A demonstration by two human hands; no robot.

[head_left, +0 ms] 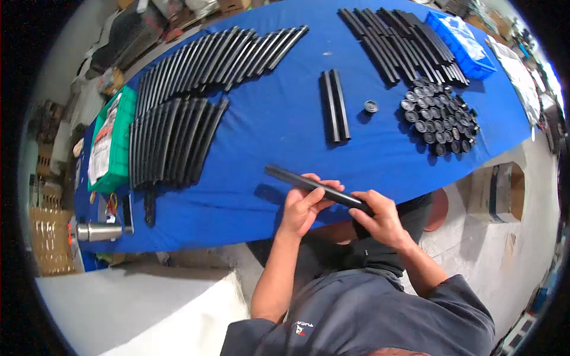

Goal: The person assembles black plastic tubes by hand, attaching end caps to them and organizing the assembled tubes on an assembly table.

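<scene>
Over the near edge of the blue-covered table (pixel 261 127), a black tube (pixel 339 197) is held in both hands, tilted so that its far end points away to the left. Left hand (pixel 304 207): closed loosely around the middle portion, thumb across the upper side. Right hand (pixel 381 221): gripping the near end between thumb and fingers. Directly beyond lie two parallel tubes (pixel 341 113), with a single round cap (pixel 371 107) just to their right. Farther right: a cluster of round black caps (pixel 439 126); behind it, a slanted group of black tubes (pixel 392 50) beside a blue bin (pixel 466 50). Left side of table: two rows of black tubes (pixel 172 74), one beyond the other, next to a green bin (pixel 123 133). Near the left corner: a metal bottle (pixel 100 232), lying on its side.
</scene>
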